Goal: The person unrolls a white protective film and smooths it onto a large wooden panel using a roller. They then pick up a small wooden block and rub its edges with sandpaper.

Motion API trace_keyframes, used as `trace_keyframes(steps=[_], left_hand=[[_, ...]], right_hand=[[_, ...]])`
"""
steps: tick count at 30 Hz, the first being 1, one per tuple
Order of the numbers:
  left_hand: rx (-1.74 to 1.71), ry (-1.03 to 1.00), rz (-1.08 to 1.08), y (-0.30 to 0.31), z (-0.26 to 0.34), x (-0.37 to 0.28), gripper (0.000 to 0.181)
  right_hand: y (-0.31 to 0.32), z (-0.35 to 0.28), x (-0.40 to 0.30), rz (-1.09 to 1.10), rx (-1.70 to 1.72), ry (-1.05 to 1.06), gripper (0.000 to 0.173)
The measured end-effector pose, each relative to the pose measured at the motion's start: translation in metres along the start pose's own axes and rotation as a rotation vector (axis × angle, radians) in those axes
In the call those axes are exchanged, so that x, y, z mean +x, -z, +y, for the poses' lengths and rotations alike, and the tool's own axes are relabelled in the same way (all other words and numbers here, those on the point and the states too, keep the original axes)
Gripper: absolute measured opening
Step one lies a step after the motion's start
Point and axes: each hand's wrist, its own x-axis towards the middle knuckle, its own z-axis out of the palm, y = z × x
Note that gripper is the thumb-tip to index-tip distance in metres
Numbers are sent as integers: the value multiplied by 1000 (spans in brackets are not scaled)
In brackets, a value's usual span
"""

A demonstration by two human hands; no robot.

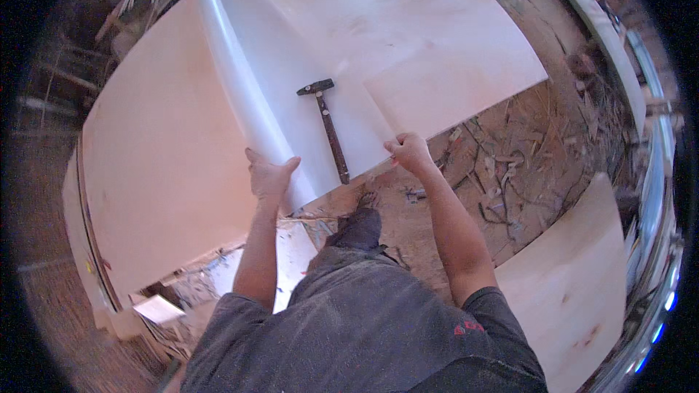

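Observation:
My left hand grips the near end of a long roll of whitish sheeting, its thumb on the right side of the roll. The roll lies lengthwise across a large pale board, which looks like plywood. From the roll a flat whitish stretch spreads to the right. On that stretch rests a hammer with a dark head and a worn dark handle, its handle end near the front edge. To its right, my right hand pinches the sheeting's edge at the board's near side; the fingertips are partly hidden.
Offcuts and scraps litter the brown ground to the right. A second pale panel lies at the lower right. Below the board on the left is a small white piece. My foot stands close to the board's front edge.

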Motion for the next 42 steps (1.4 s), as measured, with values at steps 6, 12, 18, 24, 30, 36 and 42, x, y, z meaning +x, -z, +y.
trace_keyframes(steps=[6,12,18,24,30,36,42], left_hand=[[-241,-90,-7,16,-21,4,117],[-191,-42,-18,23,8,-2,112],[-147,-58,-16,21,4,-7,115],[-203,32,45,10,-1,-17,117],[-45,-4,37,9,40,1,122],[-48,118,174,-6,-3,-8,123],[-4,137,184,-14,22,-2,121]], right_hand=[[33,-4,52,303,-459,396,42],[32,-15,120,3,-593,626,62],[59,-7,216,29,-713,676,69],[170,25,302,633,-533,-121,81],[15,-44,305,97,-435,952,54],[88,-46,318,139,-586,705,68],[331,222,385,414,-410,64,74]])
